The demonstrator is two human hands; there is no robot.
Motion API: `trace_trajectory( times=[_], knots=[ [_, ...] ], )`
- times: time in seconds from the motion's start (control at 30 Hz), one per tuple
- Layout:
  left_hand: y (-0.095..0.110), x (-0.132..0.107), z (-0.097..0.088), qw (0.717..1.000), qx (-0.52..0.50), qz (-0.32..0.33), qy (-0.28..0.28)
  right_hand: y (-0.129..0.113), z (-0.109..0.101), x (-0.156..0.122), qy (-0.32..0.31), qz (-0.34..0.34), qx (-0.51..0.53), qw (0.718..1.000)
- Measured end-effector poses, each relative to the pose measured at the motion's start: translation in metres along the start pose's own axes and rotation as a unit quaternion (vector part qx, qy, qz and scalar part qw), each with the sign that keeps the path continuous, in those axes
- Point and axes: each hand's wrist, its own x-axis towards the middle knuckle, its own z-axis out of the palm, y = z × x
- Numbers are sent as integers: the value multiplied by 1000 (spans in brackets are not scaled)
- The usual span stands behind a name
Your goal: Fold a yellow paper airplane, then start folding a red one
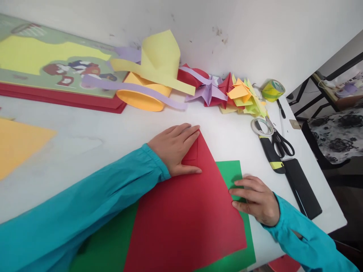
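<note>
A large sheet of red paper (187, 215) lies on the table, its far end folded to a point with a small flap showing. My left hand (178, 149) rests flat on that folded end, fingers stretched and thumb apart. At the paper's right edge, my right hand (253, 198) touches the rim with its fingertips, fingers extended and slightly spread. Under the red paper is a green sheet (231, 170), which sticks out on both sides. The near part of the paper runs out of view.
Along the wall are folded paper stars (210, 90), curled paper strips (159, 71) and a picture pad (56, 64). To the right lie a tape roll (272, 90), scissors (280, 143), a box cutter (272, 155) and a black phone-like slab (302, 187). Orange paper (22, 143) is at left.
</note>
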Motion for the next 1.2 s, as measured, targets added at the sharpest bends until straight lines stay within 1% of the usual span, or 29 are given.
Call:
trace_trajectory(
  times=[0.1, 0.17, 0.27, 0.37, 0.43, 0.53, 0.67, 0.83, 0.97, 1.03, 1.1, 1.2],
  knots=[
    [-12, 12, 0, 1000, 2, 11, 1, 2, 1, 7, -9, 2, -30, 1000],
    [-22, 23, 0, 1000, 4, 10, -9, 5, 1, 14, -18, -1, -50, 999],
    [-37, 35, 1, 1000, 7, 5, -26, 14, 0, 29, -13, -5, -58, 998],
    [-47, 37, 1, 1000, -5, -8, -24, 23, -1, 43, -24, -26, -48, 998],
    [-51, 34, 2, 1000, -16, -6, -19, 26, -2, 47, -36, -25, -38, 998],
    [-54, 30, 3, 1000, -24, -2, -15, 24, -3, 47, -52, 6, -11, 999],
    [-54, 30, 6, 999, -28, -14, -14, 20, -5, 39, -79, 44, 16, 996],
    [-53, 31, 7, 999, -34, -16, -9, 19, -8, 33, -100, 48, 23, 994],
    [-53, 30, 6, 999, -34, -13, -13, 17, -10, 31, -121, 76, 35, 989],
    [-53, 29, 4, 999, -35, -6, -17, 17, -9, 29, -122, 72, 36, 989],
    [-53, 29, 3, 999, -36, -2, -19, 19, -8, 26, -99, 42, 50, 993],
    [-53, 29, 2, 999, -40, 0, -15, 24, -9, 25, -72, -3, 110, 991]
  ],
)
